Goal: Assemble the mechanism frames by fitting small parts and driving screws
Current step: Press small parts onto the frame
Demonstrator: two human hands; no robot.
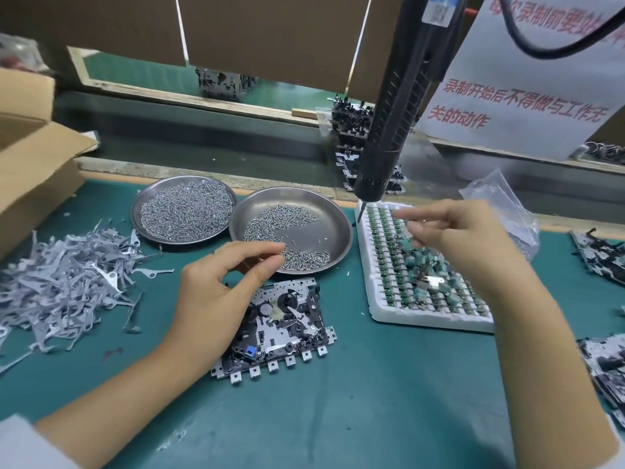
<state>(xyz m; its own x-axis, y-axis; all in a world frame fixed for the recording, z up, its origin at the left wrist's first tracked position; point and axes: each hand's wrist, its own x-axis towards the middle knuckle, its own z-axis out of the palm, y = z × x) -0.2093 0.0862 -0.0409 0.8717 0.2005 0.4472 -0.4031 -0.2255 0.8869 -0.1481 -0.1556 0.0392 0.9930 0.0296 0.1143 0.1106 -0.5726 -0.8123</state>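
Nearest you, the flat grey-and-black metal mechanism frame [280, 330] lies on the teal mat, partly under your left hand [216, 292], whose thumb and forefinger are pinched together above its far edge; whether they hold a screw I cannot tell. It looks stiff but crowded with delicate levers and springs, so take it by its bare tabbed edges. Beyond your pinch sits the round steel dish of small screws [291, 228], while your right hand [463, 238] pinches a small green part [411, 243] over the white foam tray [419, 313], light and easily dropped.
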